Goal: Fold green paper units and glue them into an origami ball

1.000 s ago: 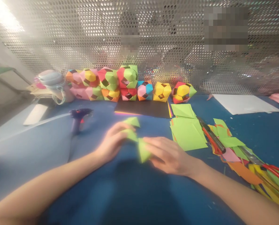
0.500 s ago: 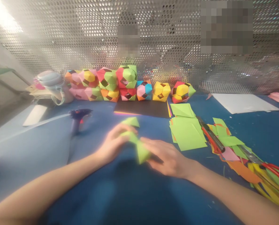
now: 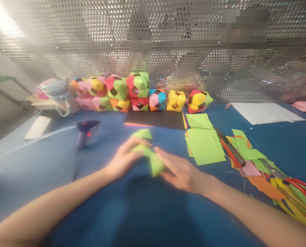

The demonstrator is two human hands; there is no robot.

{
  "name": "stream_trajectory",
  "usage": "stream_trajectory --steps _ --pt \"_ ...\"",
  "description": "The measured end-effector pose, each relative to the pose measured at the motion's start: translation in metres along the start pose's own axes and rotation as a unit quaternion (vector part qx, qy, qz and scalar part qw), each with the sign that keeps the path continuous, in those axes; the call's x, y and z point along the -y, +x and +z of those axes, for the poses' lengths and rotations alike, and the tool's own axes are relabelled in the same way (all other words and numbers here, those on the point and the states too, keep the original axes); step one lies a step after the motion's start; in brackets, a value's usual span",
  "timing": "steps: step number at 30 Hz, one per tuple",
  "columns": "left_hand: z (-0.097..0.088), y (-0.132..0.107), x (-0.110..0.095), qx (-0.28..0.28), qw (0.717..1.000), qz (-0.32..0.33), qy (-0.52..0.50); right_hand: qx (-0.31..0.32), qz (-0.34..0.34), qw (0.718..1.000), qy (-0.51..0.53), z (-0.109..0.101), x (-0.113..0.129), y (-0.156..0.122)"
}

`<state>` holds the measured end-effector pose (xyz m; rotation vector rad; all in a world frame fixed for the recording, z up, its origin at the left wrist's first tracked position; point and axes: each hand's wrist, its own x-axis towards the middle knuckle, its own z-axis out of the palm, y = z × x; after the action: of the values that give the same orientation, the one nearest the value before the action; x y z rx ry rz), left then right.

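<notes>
A folded light-green paper piece (image 3: 156, 165) is held up above the blue table in front of me, slightly blurred. My left hand (image 3: 123, 156) pinches its left part, with a green flap (image 3: 144, 133) sticking out beyond the fingers. On the other side, my right hand (image 3: 185, 173) has its fingers and thumb around the lower right corner. To the right of my hands lies a stack of light-green paper squares (image 3: 206, 149), with a few orange edges showing beneath.
Colourful folded-paper balls (image 3: 139, 85) line the back beside a perforated metal screen (image 3: 103, 44). A hot glue gun (image 3: 86, 128) stands at left. On the right are a utility knife (image 3: 230, 148), paper scraps (image 3: 267, 187) and red-handled scissors (image 3: 300, 188). Black paper (image 3: 154, 119) lies behind my hands.
The right hand's fingers have shifted slightly along the green paper, with the index fingertip a little raised. My left hand keeps its grip almost unmoved.
</notes>
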<state>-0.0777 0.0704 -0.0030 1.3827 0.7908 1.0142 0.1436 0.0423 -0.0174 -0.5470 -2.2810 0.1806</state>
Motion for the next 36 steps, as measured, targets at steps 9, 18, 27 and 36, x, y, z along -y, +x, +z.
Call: stream_trajectory --steps 9,18,27,36 --pt "-0.005 -0.004 -0.004 -0.001 0.977 0.105 0.188 -0.027 0.052 0.997 -0.041 -0.001 -0.005 -0.003" --pt "-0.003 -0.006 0.001 0.070 0.906 0.290 0.302 -0.050 0.062 0.997 -0.018 -0.002 -0.014 -0.007" --pt "0.006 -0.007 0.006 0.081 0.861 0.276 0.419 -0.034 0.160 0.985 0.061 0.000 -0.012 -0.008" --pt "0.012 -0.008 0.012 0.062 0.868 0.191 0.454 -0.033 0.159 0.987 0.013 0.006 -0.014 -0.008"
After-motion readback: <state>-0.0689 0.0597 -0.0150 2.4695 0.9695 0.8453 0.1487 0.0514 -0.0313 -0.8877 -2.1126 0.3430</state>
